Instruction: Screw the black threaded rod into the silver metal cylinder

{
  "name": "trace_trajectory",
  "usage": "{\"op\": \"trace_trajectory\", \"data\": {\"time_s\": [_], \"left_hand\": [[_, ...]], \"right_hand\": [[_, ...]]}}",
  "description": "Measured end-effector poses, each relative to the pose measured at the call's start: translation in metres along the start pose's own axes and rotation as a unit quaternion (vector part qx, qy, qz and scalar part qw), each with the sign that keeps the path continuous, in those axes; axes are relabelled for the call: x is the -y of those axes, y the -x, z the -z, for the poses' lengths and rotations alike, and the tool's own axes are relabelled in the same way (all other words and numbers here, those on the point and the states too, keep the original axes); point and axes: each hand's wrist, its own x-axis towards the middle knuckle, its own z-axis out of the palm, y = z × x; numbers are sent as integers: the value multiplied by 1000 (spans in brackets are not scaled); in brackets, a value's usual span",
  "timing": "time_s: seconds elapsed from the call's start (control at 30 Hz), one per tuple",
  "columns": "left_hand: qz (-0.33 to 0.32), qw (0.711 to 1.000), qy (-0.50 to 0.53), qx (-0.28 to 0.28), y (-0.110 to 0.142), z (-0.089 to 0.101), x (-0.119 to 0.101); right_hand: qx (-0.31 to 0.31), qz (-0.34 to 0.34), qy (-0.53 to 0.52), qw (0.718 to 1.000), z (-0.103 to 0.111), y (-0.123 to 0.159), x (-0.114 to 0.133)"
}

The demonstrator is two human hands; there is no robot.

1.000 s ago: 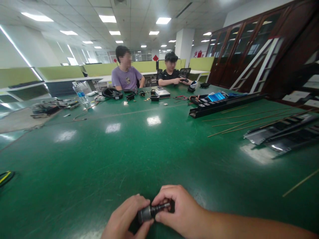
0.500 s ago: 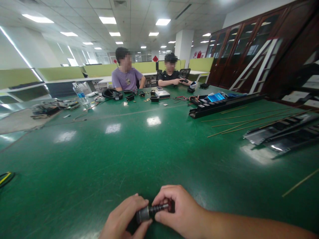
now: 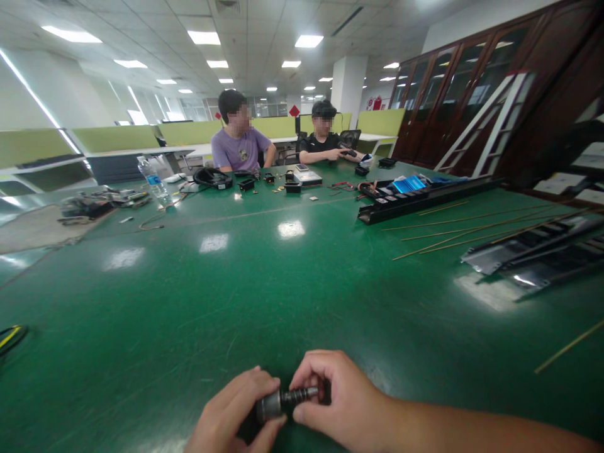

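Near the table's front edge, my left hand (image 3: 236,412) grips the thick grey metal end of a small cylindrical part (image 3: 270,406), thumb below and fingers above. A dark ribbed shaft (image 3: 297,396), thinner and with a bright metal tip, sticks out of that end toward the right. My right hand (image 3: 333,393) is curled around this shaft, with thumb and forefinger close against its two sides. Something dark red shows in the hollow of the right hand, too shadowed to name. Both hands are low over the green tabletop (image 3: 264,302).
Two people (image 3: 238,141) sit across the table. A water bottle (image 3: 155,182), coiled black cable (image 3: 212,178) and small black housings (image 3: 292,187) lie toward the far side. On the right are a long black channel (image 3: 425,200), thin rods (image 3: 443,242) and metal rails (image 3: 523,251).
My hands and the part have barely moved, with only a very slight shift to the left on the left hand's side. The seated person in purple has turned the head a little.
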Motion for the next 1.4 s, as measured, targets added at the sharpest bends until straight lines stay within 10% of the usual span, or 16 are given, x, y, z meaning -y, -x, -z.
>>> {"op": "trace_trajectory", "data": {"time_s": [1.4], "left_hand": [[40,999,12,27,-4,4,-3]], "right_hand": [[12,14,39,999,3,3,4]]}}
